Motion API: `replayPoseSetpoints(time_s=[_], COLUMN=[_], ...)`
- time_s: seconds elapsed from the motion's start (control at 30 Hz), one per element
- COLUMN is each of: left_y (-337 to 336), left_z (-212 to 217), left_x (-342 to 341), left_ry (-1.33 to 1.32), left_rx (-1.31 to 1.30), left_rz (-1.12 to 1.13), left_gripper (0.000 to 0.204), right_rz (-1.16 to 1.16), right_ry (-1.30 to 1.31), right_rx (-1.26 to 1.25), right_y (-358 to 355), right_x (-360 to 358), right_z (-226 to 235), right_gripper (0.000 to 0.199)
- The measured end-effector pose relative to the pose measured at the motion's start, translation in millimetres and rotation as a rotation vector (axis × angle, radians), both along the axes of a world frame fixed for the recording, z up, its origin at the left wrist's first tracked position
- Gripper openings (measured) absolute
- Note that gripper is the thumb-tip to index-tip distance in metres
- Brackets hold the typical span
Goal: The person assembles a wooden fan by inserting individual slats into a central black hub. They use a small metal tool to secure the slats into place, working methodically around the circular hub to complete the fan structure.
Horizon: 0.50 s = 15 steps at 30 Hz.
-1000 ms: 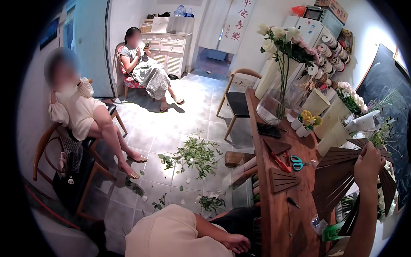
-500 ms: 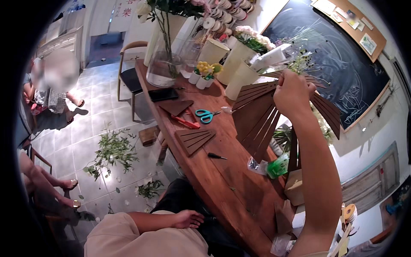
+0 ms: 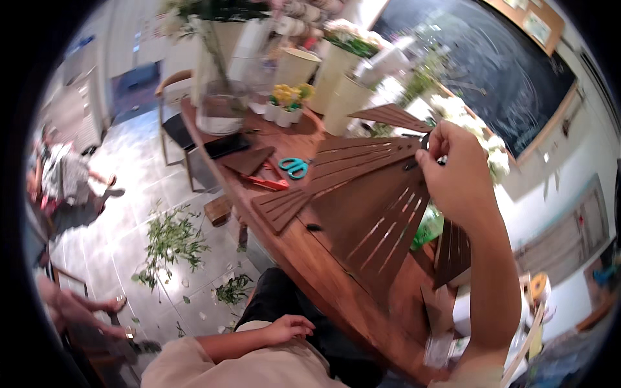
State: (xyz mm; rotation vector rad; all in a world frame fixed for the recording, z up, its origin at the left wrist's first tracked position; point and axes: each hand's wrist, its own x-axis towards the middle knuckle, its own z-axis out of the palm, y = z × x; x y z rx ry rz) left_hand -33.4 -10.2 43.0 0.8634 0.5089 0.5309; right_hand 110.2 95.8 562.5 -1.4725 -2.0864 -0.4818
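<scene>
While left hand [image 3: 290,328] lies half-open | right hand [image 3: 454,161] pinches brown panels [image 3: 352,210]

**Right hand [image 3: 455,161] raised in a pinch, left hand [image 3: 290,328] low and loose**

The right forearm [image 3: 490,284] enters between 4 and 5 o'clock and rises steeply, the wrist leaning toward 11 o'clock. The hand sits between 2 and 3 o'clock, its back toward the view, fingers curled, with the thumb and index finger closed together on the 9 o'clock side.

The left forearm [image 3: 236,344] runs from a beige sleeve [image 3: 178,365] at 7 o'clock. Its hand lies at 6 o'clock, back upward, the fingers slightly bent and pointing toward 3 o'clock.
</scene>
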Motion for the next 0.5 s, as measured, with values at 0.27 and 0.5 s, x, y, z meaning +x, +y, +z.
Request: replayPoseSetpoints(time_s=[0.27,0.5], left_y=[-2.5,-6.2], left_z=[118.8,151.6], left_x=[-37.6,5.4], left_ry=[-0.594,-0.434], left_rx=[-0.020,-0.029], left_rz=[0.074,0.079], left_gripper=[0.046,0.066], right_rz=[-0.024,-0.093], right_ry=[0.410,0.733], right_rx=[-0.214,-0.221], right_y=[-133.2,-147.7], right_x=[91.8,141.8], right_z=[-98.8,-171.3], right_gripper=[0.026,0.027])
